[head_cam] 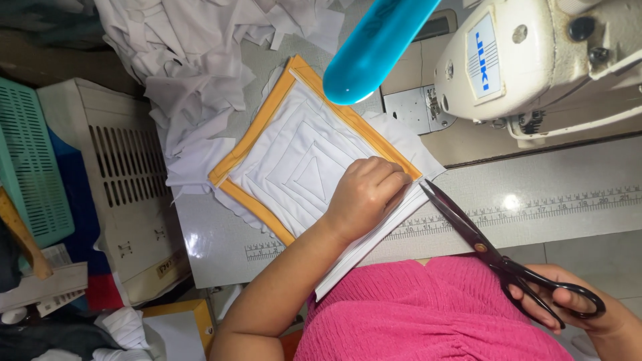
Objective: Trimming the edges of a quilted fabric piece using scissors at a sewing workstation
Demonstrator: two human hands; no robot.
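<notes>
Two hands: both belong to the person in the pink top, nearest the camera at 6 o'clock.
Right hand [575,304]: at 4 o'clock, its fingers threaded through the black loops of the scissors [498,257] and curled shut around them.
Scissors: dark blades parted a little, tips pointing toward 10 o'clock and reaching the edge of the cloth just beside the left hand.
Left hand [364,194]: near the centre, palm down, fingers pressed together and bent, holding the quilted panel [294,160] flat on the table [535,200].
Quilted panel: white, stitched in nested squares, bordered with an orange-yellow strip along three sides; the side by the scissors shows layered white edges.
Table: pale grey, with a printed ruler scale running toward 3 o'clock.
Blue object [374,47]: glossy, rounded and blurred, at 12 o'clock, close to the lens; what it is cannot be told.
Sewing machine [535,60]: cream, at 1 o'clock, beyond the panel.
White fabric scraps [194,73]: heaped at 11 o'clock, touching the panel's far corner.
Crates: a cream slatted crate [120,174] and a green basket [30,160] at 9 o'clock, off the table.
</notes>
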